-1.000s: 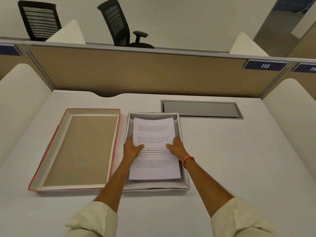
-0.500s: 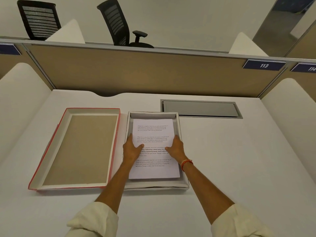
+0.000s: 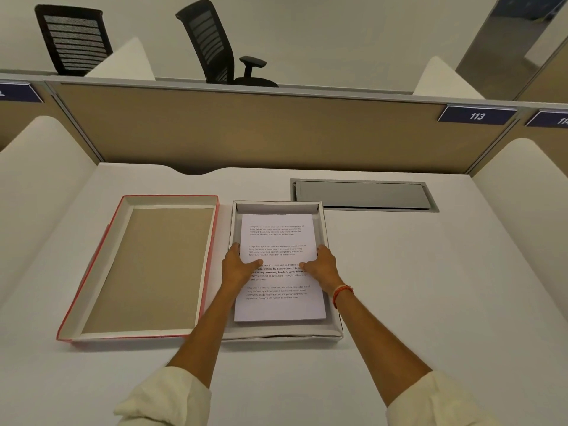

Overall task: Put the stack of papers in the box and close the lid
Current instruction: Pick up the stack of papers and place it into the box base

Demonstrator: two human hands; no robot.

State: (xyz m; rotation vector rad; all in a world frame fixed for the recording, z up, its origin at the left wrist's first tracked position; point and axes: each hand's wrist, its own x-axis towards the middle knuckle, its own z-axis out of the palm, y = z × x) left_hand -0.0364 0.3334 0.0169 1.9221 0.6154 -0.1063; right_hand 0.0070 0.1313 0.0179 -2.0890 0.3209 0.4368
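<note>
A stack of white printed papers (image 3: 278, 241) lies inside the shallow white box (image 3: 333, 332) at the middle of the desk. My left hand (image 3: 238, 267) grips the stack's left edge, thumb on top. On the right edge sits my right hand (image 3: 321, 267), also with its thumb on the top sheet; an orange thread band circles that wrist. The box lid (image 3: 147, 269), red outside with a brown inner face, lies upside down just left of the box.
A grey cable hatch (image 3: 364, 195) is set into the white desk behind the box to the right. Tan partition panels (image 3: 246, 133) close the back; white dividers flank both sides. Two black chairs stand beyond the partition.
The stack has sunk lower and squared up inside the box. Both hands slid slightly outward, from on top of the sheet toward its side edges.
</note>
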